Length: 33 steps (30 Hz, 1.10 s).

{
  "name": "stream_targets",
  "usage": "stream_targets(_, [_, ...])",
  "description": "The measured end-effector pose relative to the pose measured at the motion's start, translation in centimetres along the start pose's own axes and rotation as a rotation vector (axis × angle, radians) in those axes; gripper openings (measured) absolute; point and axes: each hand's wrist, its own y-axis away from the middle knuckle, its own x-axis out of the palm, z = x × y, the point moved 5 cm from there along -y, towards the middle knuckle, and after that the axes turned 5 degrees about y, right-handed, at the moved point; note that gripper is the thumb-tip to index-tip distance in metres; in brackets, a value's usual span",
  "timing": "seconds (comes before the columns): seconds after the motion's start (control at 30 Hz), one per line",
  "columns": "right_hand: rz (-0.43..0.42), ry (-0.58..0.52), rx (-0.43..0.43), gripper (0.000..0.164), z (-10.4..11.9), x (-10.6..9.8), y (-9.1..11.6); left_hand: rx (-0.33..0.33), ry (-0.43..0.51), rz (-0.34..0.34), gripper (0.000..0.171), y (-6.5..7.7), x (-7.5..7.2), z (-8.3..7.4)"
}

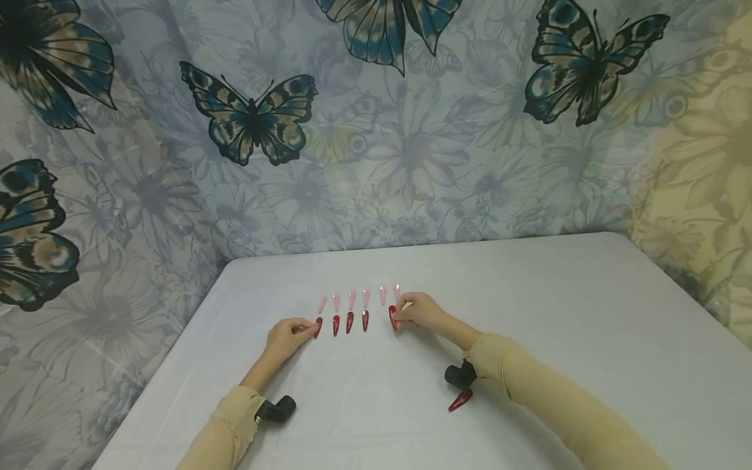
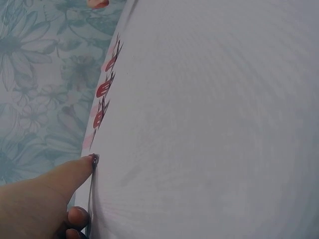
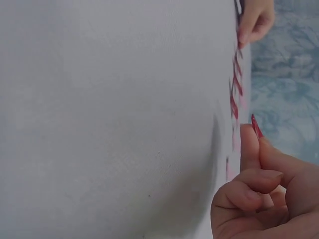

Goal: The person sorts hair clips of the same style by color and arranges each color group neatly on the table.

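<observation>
With thumb and fingertips, my right hand pinches a red snap hair clip just below the pink row. In the right wrist view, that red clip pokes up from between the thumb and forefinger of the right hand. My left hand pinches the leftmost red clip at the end of the red row. Its fingertip covers part of that clip in the left wrist view. Between the hands lie several red clips, among them one red clip standing lengthwise.
Several pink clips form a row behind the red ones. A single red clip lies nearer the front, beside the black wrist camera under the right sleeve. The white table meets a butterfly-patterned cloth at its back edge.
</observation>
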Motion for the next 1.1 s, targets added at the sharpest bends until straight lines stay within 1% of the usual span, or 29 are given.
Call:
stream_targets(0.23, [-0.013,0.076,-0.032,0.013,0.8,0.8,-0.7,-0.006,0.005,0.006,0.011,0.0,0.0,-0.2])
stream_targets(0.47, [-0.026,0.108,-0.003,0.014,1.2,1.5,-1.3,-0.004,0.004,-0.002,0.011,0.1,-0.2,-0.3])
stream_targets(0.53, [-0.032,0.125,-0.007,0.015,1.3,1.6,-1.4,-0.002,0.003,-0.003,0.011,0.1,-0.2,-0.3])
stream_targets(0.6, [-0.043,0.147,-0.027,0.015,1.5,1.7,-1.6,0.002,0.004,-0.003,0.011,0.0,-0.1,-0.3])
stream_targets(0.77, [-0.073,0.160,-0.054,0.018,1.9,1.9,-1.5,0.001,0.008,-0.004,0.011,-0.1,-0.1,-0.2])
stream_targets(0.97, [-0.121,0.185,-0.027,0.018,1.7,1.8,-1.5,0.006,0.003,-0.005,0.011,-0.2,-0.1,-0.1])
stream_targets(1.1, [-0.135,0.200,-0.024,0.017,1.5,1.8,-1.7,-0.001,0.000,-0.004,0.012,-0.2,0.0,0.1])
